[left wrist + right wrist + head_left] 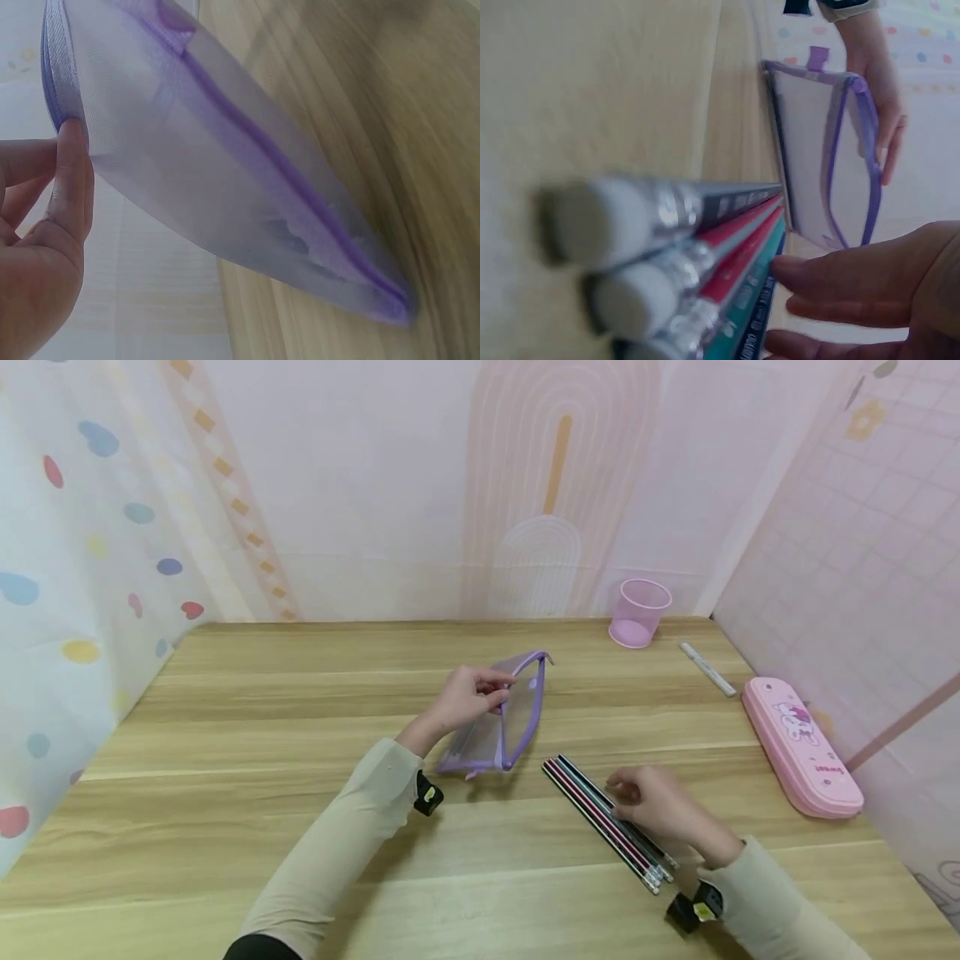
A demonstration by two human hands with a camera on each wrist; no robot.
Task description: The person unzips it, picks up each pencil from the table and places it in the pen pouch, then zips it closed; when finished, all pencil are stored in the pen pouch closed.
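Observation:
My left hand pinches the zip edge of a translucent mesh pencil pouch with purple trim, thumb and fingers on the rim. The pouch's mouth gapes toward the right, and its mesh side fills much of the left wrist view. To its right, several pencils lie side by side, their white eraser ends nearest me. Dark, red and teal barrels show in the right wrist view, a teal pencil among them. Over their right side hovers my right hand, fingers loosely bent, its thumb tip right at the teal pencil.
A pink pencil case with a cartoon print lies at the right edge of the wooden table. Behind it are a white marker and a pink translucent cup. Patterned curtains border the back and sides.

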